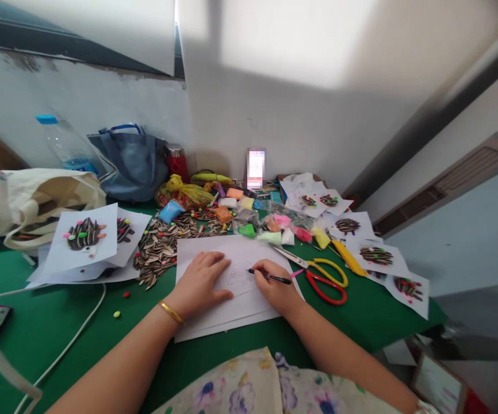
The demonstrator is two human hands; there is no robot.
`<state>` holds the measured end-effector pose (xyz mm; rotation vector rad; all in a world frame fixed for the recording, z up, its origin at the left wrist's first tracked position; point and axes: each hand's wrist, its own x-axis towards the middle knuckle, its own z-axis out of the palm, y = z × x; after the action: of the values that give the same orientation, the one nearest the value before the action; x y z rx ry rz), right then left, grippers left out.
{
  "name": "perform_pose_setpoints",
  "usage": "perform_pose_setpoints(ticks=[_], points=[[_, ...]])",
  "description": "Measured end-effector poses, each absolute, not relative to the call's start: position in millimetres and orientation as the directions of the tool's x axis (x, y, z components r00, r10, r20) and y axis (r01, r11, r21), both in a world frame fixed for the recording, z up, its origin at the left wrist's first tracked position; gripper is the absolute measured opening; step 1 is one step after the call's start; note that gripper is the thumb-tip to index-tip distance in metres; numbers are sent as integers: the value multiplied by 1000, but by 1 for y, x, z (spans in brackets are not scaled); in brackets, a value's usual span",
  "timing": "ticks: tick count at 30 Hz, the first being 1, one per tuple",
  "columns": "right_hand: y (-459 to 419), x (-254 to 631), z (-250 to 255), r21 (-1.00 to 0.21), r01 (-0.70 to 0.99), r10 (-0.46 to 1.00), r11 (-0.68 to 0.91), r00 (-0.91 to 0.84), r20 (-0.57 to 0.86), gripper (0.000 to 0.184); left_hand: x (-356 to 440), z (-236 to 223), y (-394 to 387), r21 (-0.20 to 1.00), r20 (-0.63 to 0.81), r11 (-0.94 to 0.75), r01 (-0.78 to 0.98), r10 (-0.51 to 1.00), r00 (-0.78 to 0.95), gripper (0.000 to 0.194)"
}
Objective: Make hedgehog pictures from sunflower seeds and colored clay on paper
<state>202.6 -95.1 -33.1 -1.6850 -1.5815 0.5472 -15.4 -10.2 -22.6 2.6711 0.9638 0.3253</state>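
Note:
A stack of white paper (pixel 214 319) lies in front of me on the green tabletop. On its top sheet is a faint line drawing (pixel 239 275) with a spiky outline. My right hand (pixel 275 287) is closed around a black pen (pixel 280 279), its tip at the drawing's right side. Flat on the sheet's left part rests my left hand (pixel 202 282), fingers spread and holding nothing. Scissors (pixel 313 270) with one yellow and one red handle lie just right of the paper, beside my right hand.
Sunflower seeds (pixel 163 250) are heaped left of the paper. Bags of coloured clay (pixel 281 221) lie behind it. Sheets with seed-covered animals stand left (pixel 106 256) and right (pixel 376 256). A cloth bag (pixel 132 161), bottle (pixel 65 144) and lit phone (pixel 255 168) line the wall.

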Motion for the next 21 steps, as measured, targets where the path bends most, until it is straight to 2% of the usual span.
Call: perform_pose_setpoints(ticks=[21], points=[[-94, 206, -34, -753, 658, 967, -4, 193, 164, 18, -16, -25, -10, 362, 122, -732, 578, 652, 749, 72]])
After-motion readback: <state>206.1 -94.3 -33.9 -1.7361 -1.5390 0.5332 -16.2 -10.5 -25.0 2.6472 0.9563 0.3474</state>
